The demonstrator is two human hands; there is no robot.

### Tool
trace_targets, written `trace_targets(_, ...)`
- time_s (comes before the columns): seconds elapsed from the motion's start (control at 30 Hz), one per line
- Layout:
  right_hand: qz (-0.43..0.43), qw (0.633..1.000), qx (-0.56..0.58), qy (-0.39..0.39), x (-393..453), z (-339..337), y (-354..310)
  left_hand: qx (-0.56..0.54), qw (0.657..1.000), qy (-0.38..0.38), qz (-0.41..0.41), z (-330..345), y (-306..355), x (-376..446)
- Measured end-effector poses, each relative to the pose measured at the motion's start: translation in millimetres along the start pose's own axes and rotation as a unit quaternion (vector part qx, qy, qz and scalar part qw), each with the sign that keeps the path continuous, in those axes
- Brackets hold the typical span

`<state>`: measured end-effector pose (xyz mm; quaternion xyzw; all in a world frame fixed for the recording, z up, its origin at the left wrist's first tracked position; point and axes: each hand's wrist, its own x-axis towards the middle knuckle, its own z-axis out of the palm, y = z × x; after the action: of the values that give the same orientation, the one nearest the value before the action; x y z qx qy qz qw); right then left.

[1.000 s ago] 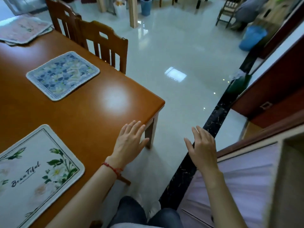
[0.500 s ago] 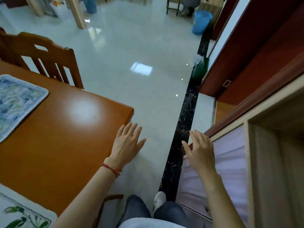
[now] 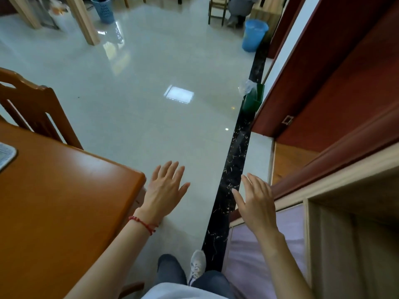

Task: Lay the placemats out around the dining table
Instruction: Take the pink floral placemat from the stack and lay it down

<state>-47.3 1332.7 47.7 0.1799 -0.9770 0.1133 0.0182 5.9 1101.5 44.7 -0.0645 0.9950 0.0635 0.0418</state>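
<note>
1. Head view: the left hand (image 3: pixel 165 192) hangs in the air just past the rounded corner of the orange-brown tabletop (image 3: pixel 64 190), palm down, fingers straight and slightly spread; its grip is wide and holds nothing.
2. A red string bracelet (image 3: pixel 143 223) circles the left wrist, which crosses the tabletop's near edge.
3. The right hand (image 3: pixel 257 202) is raised over the black marbled floor strip (image 3: pixel 231 190), fingers straight and close together, thumb out to the side; its grip is also wide and holds nothing.
4. Only a corner of one placemat (image 3: pixel 5 155) shows, pale with a patterned middle, lying flat on the tabletop at the far left edge of the frame, well apart from both hands.
5. A wooden chair (image 3: pixel 32 106) stands against the far side of the tabletop, its back rising above the surface.
6. To the right is a pale wooden shelf unit (image 3: pixel 336 184), with a lilac panel (image 3: pixel 291 223) below the right forearm.
7. A dark red door (image 3: pixel 336 67) stands behind the shelf unit.
8. On the glossy pale floor (image 3: pixel 151 83), a blue bin (image 3: pixel 254 35) sits far off near the doorway and a blue basket (image 3: pixel 103 9) further left.
9. A grey sneaker (image 3: pixel 197 266) and dark jeans show at the bottom.
</note>
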Motion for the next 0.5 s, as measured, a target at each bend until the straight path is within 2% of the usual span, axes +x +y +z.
trace_targets(0.23, 0.022, 1.0, -0.003, 0.007, 53, 1, 12, -0.012, 1.0, -0.01, 0.016, -7, 3, 64)
trace_targets(0.5, 0.047, 0.999, -0.005, 0.001, 153, 13, 11, -0.02, 0.999, 0.0, 0.037, -21, -32, 170)
